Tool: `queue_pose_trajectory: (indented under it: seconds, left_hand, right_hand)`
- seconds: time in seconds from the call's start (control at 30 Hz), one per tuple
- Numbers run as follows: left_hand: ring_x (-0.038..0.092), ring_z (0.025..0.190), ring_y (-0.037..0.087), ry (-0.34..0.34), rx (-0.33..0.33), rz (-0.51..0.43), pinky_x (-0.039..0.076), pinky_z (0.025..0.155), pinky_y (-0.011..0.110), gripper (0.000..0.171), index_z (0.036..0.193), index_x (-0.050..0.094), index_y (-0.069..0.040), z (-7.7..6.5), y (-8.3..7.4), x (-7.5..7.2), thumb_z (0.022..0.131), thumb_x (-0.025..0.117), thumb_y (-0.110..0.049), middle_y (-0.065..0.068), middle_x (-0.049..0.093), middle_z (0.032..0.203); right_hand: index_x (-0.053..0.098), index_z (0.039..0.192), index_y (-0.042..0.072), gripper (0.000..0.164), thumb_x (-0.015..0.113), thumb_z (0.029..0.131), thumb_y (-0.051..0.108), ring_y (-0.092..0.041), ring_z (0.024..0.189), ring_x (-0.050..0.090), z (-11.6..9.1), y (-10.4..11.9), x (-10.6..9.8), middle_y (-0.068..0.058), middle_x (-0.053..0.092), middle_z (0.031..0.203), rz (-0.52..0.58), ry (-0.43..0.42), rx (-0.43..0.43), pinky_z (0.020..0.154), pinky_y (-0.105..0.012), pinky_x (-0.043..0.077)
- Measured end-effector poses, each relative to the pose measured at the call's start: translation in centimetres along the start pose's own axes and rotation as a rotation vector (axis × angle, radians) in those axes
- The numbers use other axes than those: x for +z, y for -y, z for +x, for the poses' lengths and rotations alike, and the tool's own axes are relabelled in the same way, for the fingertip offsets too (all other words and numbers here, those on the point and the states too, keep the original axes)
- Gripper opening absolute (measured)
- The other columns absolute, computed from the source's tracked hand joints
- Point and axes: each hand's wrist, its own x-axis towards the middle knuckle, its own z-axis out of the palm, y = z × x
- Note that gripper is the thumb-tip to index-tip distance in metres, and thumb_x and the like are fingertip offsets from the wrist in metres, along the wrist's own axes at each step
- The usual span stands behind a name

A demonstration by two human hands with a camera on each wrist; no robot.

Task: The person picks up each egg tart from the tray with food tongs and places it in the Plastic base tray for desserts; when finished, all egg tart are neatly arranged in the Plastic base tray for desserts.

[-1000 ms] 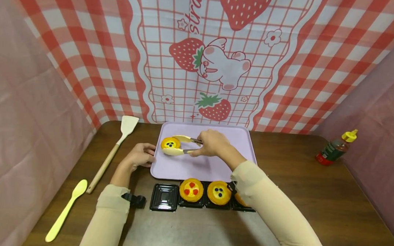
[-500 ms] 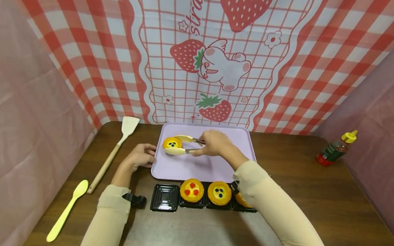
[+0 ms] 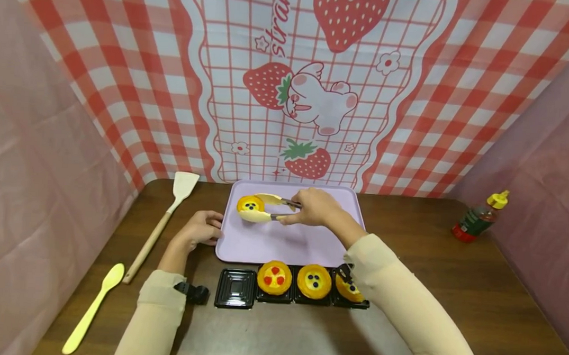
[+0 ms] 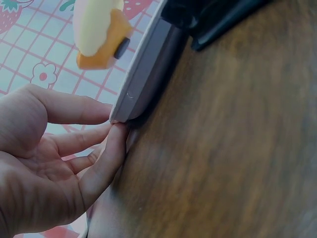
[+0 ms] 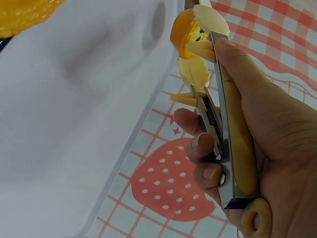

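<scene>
My right hand (image 3: 314,207) grips metal tongs (image 5: 228,104) with cream-coloured tips. Between those tips is a small egg tart (image 3: 250,203) topped with dark blue berries. The tart appears raised over the left part of a lilac tray (image 3: 286,247), and in the left wrist view it hangs apart from the tray surface. At the tray's left edge my left hand (image 3: 200,229) pinches the rim (image 4: 141,82), thumb and fingertips meeting on either side of it. Part of the tart is covered by the tong tips.
In front of the tray stand black plastic boxes; the leftmost box (image 3: 235,288) holds nothing, while the others hold a strawberry-topped tart (image 3: 274,277) and two berry tarts (image 3: 314,281). Leftward lie a spatula (image 3: 163,222) and a yellow spoon (image 3: 95,307). A sauce bottle (image 3: 478,220) stands right.
The tart in the tongs has shifted slightly right and away from me, apparently upward, over the tray. My left hand stays at the tray's rim. The head view has tilted a little.
</scene>
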Motion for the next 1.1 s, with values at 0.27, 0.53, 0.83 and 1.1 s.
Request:
queue_pose_trajectory:
  seconds: [0.27, 0.53, 0.83, 1.1]
  left_hand:
    - [0.060, 0.077, 0.021, -0.005, 0.008, 0.006, 0.059, 0.063, 0.035, 0.053, 0.129, 0.050, 0.012, -0.1, 0.2, 0.0, 0.078, 0.066, 0.010, 0.021, 0.056, 0.104]
    - [0.060, 0.077, 0.022, -0.002, 0.016, 0.005, 0.059, 0.063, 0.036, 0.053, 0.129, 0.050, 0.013, -0.2, 0.1, 0.1, 0.078, 0.065, 0.011, 0.023, 0.056, 0.105]
    - [0.061, 0.081, 0.024, -0.023, -0.001, 0.032, 0.060, 0.065, 0.036, 0.053, 0.131, 0.050, 0.010, -0.2, -0.2, -0.2, 0.080, 0.067, 0.007, 0.023, 0.056, 0.108]
    - [0.060, 0.079, 0.023, -0.011, 0.007, 0.025, 0.059, 0.064, 0.037, 0.054, 0.130, 0.051, 0.011, -0.1, 0.0, 0.1, 0.077, 0.065, 0.009, 0.022, 0.057, 0.105]
  right_hand:
    - [0.070, 0.089, 0.016, 0.048, 0.075, 0.078, 0.062, -0.014, 0.059, 0.046, -1.1, -0.5, -0.9, 0.002, 0.059, 0.068, 0.009, -0.026, -0.036, 0.053, -0.028, 0.037]
    - [0.069, 0.088, 0.015, 0.046, 0.074, 0.079, 0.061, -0.013, 0.057, 0.043, -2.6, -0.4, -2.1, 0.001, 0.060, 0.068, 0.027, -0.063, -0.089, 0.052, -0.028, 0.035]
    - [0.072, 0.098, 0.014, 0.051, 0.074, 0.079, 0.062, -0.013, 0.059, 0.050, -4.9, 0.5, -2.7, 0.004, 0.062, 0.072, -0.029, -0.114, -0.156, 0.052, -0.026, 0.041]
    - [0.073, 0.107, 0.012, 0.055, 0.074, 0.079, 0.060, -0.011, 0.062, 0.054, -7.4, 1.0, -2.7, 0.004, 0.066, 0.079, -0.054, -0.125, -0.228, 0.054, -0.026, 0.045]
